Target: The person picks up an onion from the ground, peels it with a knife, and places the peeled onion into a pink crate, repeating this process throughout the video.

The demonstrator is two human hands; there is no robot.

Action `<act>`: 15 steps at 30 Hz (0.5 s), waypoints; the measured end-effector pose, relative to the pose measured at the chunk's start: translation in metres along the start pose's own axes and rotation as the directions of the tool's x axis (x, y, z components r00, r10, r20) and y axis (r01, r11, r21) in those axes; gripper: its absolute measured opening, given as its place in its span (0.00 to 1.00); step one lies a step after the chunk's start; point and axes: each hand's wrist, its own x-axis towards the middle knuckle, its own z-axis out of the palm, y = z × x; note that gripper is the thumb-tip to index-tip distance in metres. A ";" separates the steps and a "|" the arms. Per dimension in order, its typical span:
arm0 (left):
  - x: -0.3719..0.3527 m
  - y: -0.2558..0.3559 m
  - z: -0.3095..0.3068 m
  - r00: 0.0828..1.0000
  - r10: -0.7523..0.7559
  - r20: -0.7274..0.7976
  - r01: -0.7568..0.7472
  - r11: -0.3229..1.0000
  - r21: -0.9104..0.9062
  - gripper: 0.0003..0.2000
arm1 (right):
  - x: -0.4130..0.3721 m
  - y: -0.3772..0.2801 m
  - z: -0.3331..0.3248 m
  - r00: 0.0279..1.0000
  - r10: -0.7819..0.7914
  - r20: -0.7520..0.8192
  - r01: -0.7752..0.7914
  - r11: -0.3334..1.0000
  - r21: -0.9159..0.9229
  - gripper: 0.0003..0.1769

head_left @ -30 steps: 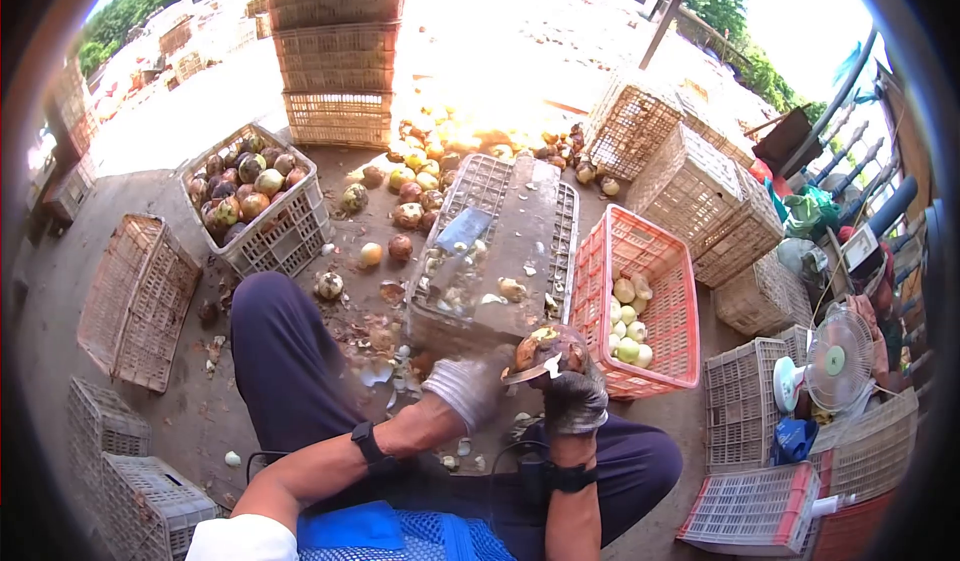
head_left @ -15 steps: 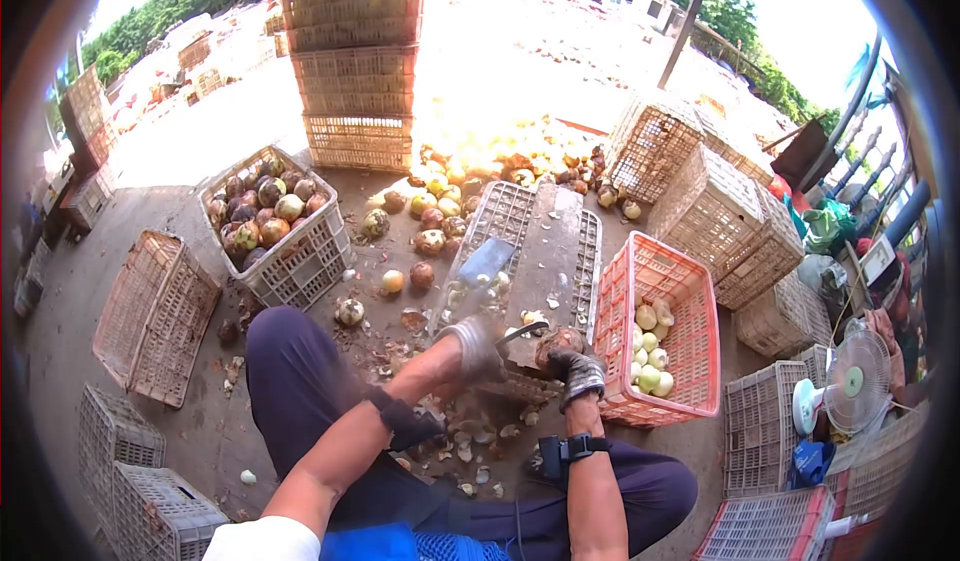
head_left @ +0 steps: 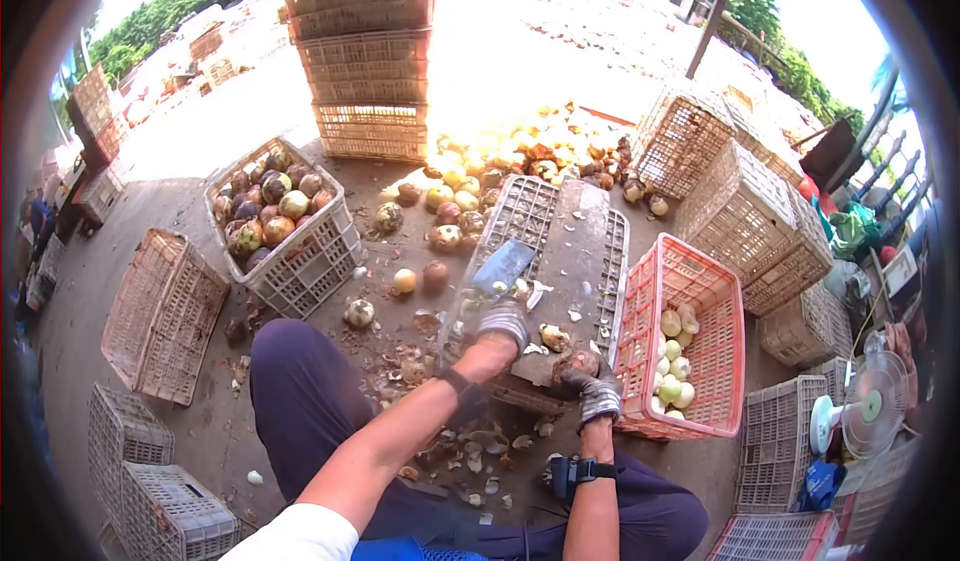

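My left hand [head_left: 504, 323], in a grey-striped glove, is closed over the near left part of the worn board [head_left: 580, 231]. The knife it gripped half a second ago is hardly visible now. Just beyond it lie a flat bluish-grey slab [head_left: 505, 266] and pale peelings. My right hand [head_left: 598, 393], gloved and with a black watch on the wrist, is closed around a brown-skinned onion [head_left: 576, 365] at the board's near edge. A partly peeled onion [head_left: 553, 338] rests on the board between my hands. Beneath the board is an upturned plastic crate [head_left: 615, 271].
To the right, a red crate [head_left: 725, 361] holds peeled onions [head_left: 672, 366]. A pale crate [head_left: 310, 266] of unpeeled onions stands at left. Loose onions [head_left: 445, 239] and skins cover the floor ahead. Stacked crates [head_left: 365, 71] rise behind; a fan [head_left: 873, 404] is at right.
My left hand has moved forward, away from the onion in my right hand, and the knife blade has dropped out of sight. The view has shifted slightly. A partly peeled onion shows on the board.
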 end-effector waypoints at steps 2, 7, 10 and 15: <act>-0.011 0.003 -0.021 0.985 0.088 0.149 -0.106 0.987 0.118 0.12 | 0.010 0.020 -0.005 0.999 -0.035 0.020 0.034 0.998 0.048 0.38; -0.019 -0.015 -0.041 0.972 0.182 -0.150 -0.154 0.971 0.184 0.16 | -0.004 -0.011 0.000 0.996 0.020 -0.081 -0.025 0.998 -0.058 0.38; -0.023 0.002 -0.090 0.932 0.125 0.341 -0.234 0.925 0.300 0.23 | 0.012 0.022 0.003 0.986 -0.028 -0.165 0.053 0.987 0.153 0.34; 0.045 -0.064 0.021 0.990 0.129 0.057 -0.138 0.970 0.202 0.17 | 0.011 0.022 0.007 0.970 -0.108 -0.217 0.155 0.964 0.217 0.36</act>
